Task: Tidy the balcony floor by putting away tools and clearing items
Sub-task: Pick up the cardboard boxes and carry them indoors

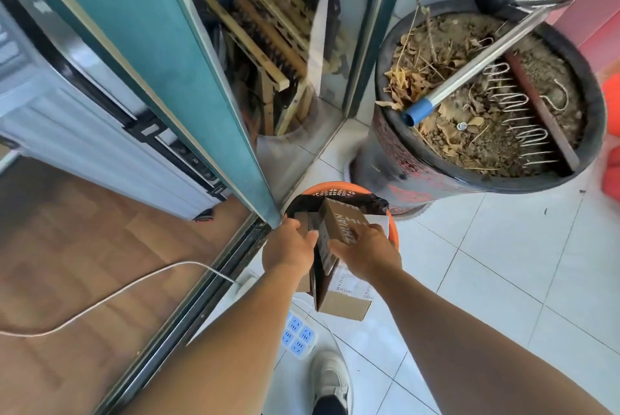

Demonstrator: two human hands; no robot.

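over orange bin [394, 237]: both hands, left [290, 248] and right [367, 252], grip cardboard box [337, 230], fingers curled.

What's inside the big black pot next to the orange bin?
The big black pot holds dry soil, brown dead leaves, bent metal wire hooks and one end of a silver pole. Anything buried beneath the soil is hidden.

Brown box [339, 223], orange bin [335, 187], black liner [365, 201]
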